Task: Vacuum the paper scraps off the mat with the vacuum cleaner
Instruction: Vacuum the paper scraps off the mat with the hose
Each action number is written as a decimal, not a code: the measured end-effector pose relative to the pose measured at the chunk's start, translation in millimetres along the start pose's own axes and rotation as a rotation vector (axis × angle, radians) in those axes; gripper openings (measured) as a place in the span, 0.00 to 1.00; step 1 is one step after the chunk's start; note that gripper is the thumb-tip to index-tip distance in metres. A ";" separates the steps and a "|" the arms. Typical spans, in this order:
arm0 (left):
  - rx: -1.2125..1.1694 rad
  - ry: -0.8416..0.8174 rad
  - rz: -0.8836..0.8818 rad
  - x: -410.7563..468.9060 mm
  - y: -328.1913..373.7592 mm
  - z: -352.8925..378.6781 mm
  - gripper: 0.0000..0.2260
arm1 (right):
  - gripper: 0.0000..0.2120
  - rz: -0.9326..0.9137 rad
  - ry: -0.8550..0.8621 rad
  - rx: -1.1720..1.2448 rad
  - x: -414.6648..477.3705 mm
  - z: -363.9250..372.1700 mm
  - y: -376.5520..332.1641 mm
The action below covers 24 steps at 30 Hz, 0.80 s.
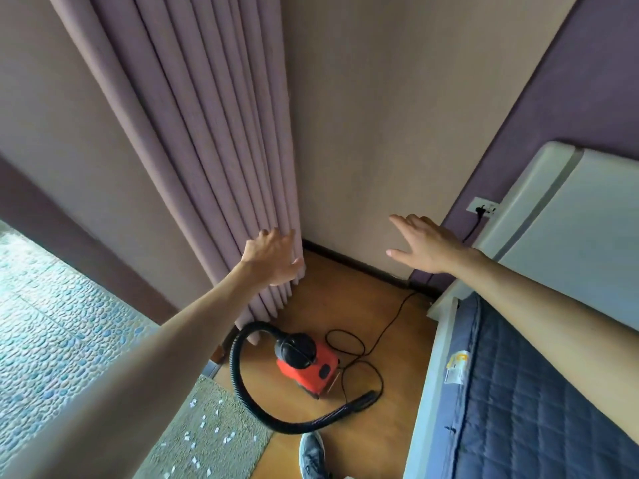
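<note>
Leftmost, I see the mat (238, 420), down and left of the vacuum cleaner (307, 366), strewn with white paper scraps (202, 425). Up and left of the vacuum cleaner, the left hand (273, 259) hangs before the curtain (193, 133), fingers straight, slightly apart, holding nothing. The red vacuum cleaner stands on the wooden floor (332, 292); its black hose (235, 371) loops from its top down to the floor, untouched. Up and right of it, the right hand (425, 247) is empty, fingers spread apart. Right of it lies a quilted mattress (536, 409).
</note>
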<state>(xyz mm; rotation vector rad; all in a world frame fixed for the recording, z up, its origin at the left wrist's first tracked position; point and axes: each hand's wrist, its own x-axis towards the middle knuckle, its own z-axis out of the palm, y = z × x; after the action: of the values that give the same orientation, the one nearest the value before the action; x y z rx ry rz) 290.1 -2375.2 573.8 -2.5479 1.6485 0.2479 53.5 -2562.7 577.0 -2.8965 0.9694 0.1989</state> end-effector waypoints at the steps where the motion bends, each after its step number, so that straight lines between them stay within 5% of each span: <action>1: 0.001 0.000 0.008 -4.6 6.9 3.1 0.27 | 0.35 0.002 -0.001 0.005 -7.1 4.5 1.4; 10: 0.010 -0.051 0.035 -43.9 50.3 49.4 0.27 | 0.34 0.005 -0.031 0.099 -67.4 58.0 8.3; 24: 0.085 -0.297 0.114 -76.8 49.0 168.2 0.24 | 0.33 0.151 -0.299 0.245 -124.4 184.9 -32.4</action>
<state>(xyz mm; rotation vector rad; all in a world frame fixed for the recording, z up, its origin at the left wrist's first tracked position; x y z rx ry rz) 200.4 -2298.1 423.4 -2.2299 1.6506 0.5247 -43.4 -2441.3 413.8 -2.4842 1.0710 0.4721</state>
